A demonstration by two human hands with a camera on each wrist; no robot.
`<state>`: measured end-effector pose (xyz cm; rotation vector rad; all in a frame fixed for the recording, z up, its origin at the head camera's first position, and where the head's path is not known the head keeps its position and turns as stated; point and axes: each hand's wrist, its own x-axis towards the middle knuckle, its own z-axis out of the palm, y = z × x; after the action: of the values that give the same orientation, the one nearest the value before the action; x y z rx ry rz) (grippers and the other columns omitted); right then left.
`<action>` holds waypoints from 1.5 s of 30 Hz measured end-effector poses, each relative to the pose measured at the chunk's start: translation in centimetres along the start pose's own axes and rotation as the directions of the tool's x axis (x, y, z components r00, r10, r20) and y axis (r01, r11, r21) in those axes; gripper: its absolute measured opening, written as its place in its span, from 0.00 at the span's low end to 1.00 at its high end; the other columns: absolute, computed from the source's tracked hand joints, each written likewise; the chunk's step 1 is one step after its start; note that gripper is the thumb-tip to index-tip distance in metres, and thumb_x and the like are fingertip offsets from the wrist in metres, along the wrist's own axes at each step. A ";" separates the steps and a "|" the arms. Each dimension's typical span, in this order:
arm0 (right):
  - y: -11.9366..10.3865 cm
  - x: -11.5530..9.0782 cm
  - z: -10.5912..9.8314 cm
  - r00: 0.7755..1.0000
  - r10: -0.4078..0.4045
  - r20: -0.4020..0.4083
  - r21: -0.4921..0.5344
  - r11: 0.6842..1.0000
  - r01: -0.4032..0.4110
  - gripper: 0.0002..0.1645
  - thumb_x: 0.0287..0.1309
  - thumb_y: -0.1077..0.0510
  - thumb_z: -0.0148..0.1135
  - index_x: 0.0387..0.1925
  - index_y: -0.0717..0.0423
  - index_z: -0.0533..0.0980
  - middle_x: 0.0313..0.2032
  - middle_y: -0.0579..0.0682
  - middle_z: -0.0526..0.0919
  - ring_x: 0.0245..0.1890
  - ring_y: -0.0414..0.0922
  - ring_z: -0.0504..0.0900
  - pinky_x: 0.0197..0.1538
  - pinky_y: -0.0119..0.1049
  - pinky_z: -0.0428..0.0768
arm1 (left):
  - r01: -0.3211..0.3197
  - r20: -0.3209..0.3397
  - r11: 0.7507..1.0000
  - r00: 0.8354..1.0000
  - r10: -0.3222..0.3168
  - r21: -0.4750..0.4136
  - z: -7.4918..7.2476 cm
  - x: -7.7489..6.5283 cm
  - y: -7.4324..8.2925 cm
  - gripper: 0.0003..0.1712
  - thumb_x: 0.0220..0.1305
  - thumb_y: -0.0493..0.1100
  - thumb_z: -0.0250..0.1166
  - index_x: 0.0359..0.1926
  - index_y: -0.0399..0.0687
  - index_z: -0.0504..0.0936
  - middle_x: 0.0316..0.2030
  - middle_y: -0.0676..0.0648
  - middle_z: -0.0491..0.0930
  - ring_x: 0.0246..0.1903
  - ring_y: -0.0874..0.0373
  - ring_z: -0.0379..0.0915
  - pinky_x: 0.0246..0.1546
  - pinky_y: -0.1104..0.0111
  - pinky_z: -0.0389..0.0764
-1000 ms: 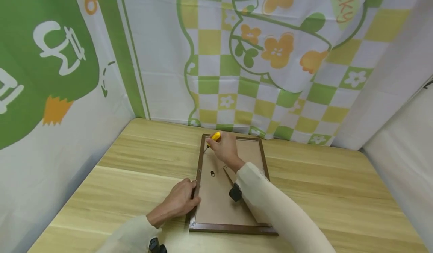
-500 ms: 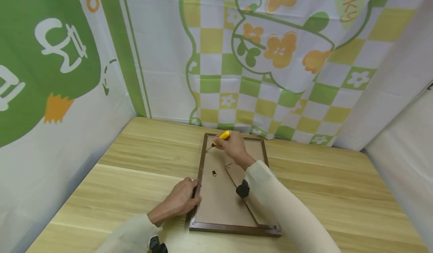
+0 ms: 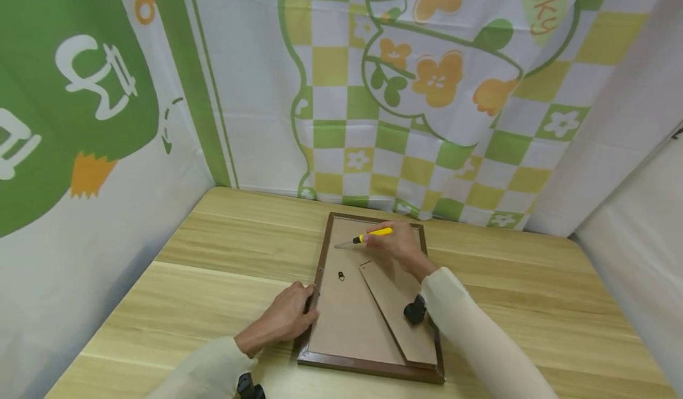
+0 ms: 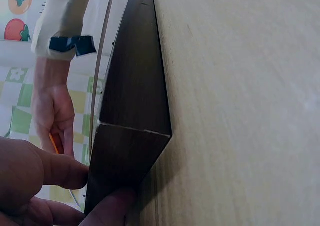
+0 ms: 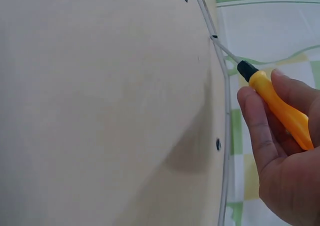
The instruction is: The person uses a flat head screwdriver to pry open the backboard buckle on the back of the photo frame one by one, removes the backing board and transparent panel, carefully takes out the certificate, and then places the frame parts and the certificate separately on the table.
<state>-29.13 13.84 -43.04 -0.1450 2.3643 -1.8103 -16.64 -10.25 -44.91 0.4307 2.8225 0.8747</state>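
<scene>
A brown picture frame lies back side up, showing its beige backing board. My left hand grips the frame's left rail; in the left wrist view, thumb and fingers hold both faces of the dark rail. In my right hand is a yellow-handled screwdriver, pointing left over the upper backing. The right wrist view shows thumb and fingers around its handle, with the shaft tip beside a small dark tab at the frame's inner edge.
A flat stand leg lies slanted over the backing, right of a small hanging ring. Beneath is a wooden table. A patterned cloth hangs along the table's back edge.
My right hand and the screwdriver have moved right and slightly nearer, the shaft now lying flatter. The frame's far end has shifted a little to the right. The left hand keeps its grip.
</scene>
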 end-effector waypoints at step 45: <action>10.3 -17.6 -21.5 0.899 -0.135 -0.417 -0.752 0.606 -0.258 0.19 0.44 0.42 0.69 0.32 0.52 0.84 0.32 0.54 0.86 0.28 0.45 0.80 0.25 0.32 0.69 | -0.012 -0.006 0.997 1.000 0.012 -0.076 0.2 0.2 0.0 0.18 0.54 0.36 0.60 0.46 0.34 0.76 0.27 0.47 0.69 0.27 0.57 0.62 0.21 0.71 0.64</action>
<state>-15.64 40.04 -46.28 0.2869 3.2838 -0.6192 -16.76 -10.05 -45.07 0.4352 2.7834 0.9841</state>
